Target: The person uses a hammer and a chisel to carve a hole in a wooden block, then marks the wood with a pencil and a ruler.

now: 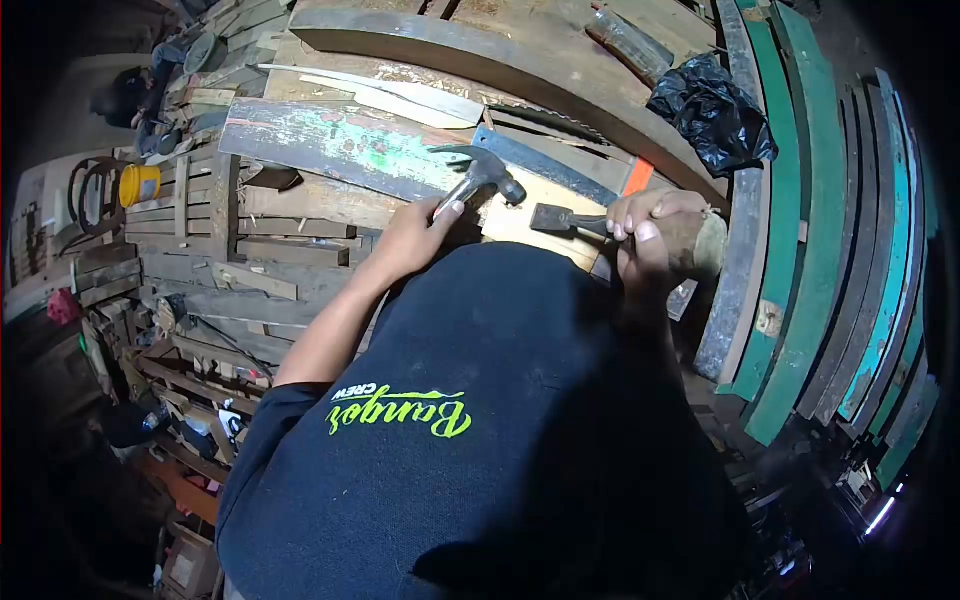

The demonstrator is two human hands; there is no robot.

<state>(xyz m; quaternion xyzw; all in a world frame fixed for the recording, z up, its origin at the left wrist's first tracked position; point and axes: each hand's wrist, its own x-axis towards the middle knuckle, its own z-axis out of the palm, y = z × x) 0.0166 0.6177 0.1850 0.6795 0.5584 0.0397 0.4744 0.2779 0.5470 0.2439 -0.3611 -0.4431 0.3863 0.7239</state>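
Observation:
My left hand [418, 238] is closed around the handle of a claw hammer [484, 174], whose metal head shows beyond my fingers. The claws point left and the striking face points right. My right hand [650, 225] grips a chisel [553, 218] by its dark handle, with the wide flat blade pointing left toward the hammer. Under both tools lies a pale piece of wood [535, 196], partly hidden by my dark shirt. The hammer's face and the chisel blade are apart. Beside my right hand is a rounded brownish thing [710, 245] I cannot make out.
A blue flat strip [550, 165] with an orange end lies behind the pale wood. A paint-worn board [330, 140], a thick beam [500, 70] and a black plastic bag [715, 112] are beyond. Green planks [800, 220] stand right. A yellow bucket [140, 185] and another person [150, 100] are far left.

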